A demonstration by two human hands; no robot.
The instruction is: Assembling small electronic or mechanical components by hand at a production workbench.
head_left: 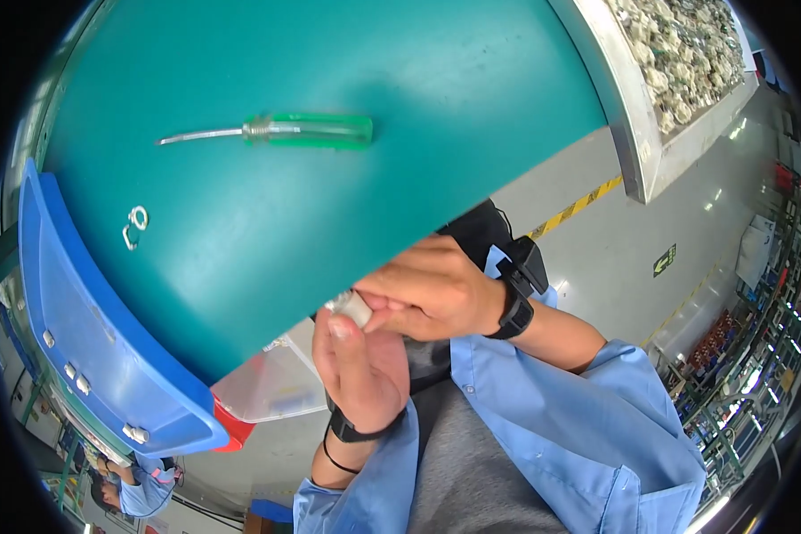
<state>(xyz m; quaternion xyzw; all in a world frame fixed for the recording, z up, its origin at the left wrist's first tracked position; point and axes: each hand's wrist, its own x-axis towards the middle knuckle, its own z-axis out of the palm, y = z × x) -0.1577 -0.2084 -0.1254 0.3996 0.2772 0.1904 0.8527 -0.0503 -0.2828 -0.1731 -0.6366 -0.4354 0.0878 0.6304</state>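
Observation:
At the near edge of the green table [329, 205], a small white cylindrical part [354, 309] with a shiny metallic end sits between my hands. My left hand [360, 365] pinches it with the thumb against its near side. My right hand [432, 289] is closed on it from the right, its fingertips partly hidden. Farther off on the table lies a screwdriver [320, 131] with a clear green handle, its bent-looking shaft pointing left. To the left rest a small white ring [138, 217] and a small open clip-like piece [130, 238].
A blue bin [107, 311] stands along the table's left edge, several small white pieces on its rim. Below the near edge are a clear plastic box [276, 383] and a red container [233, 429]. A metal tray [636, 151] heaped with parts is far right. Another person [147, 489] is at lower left.

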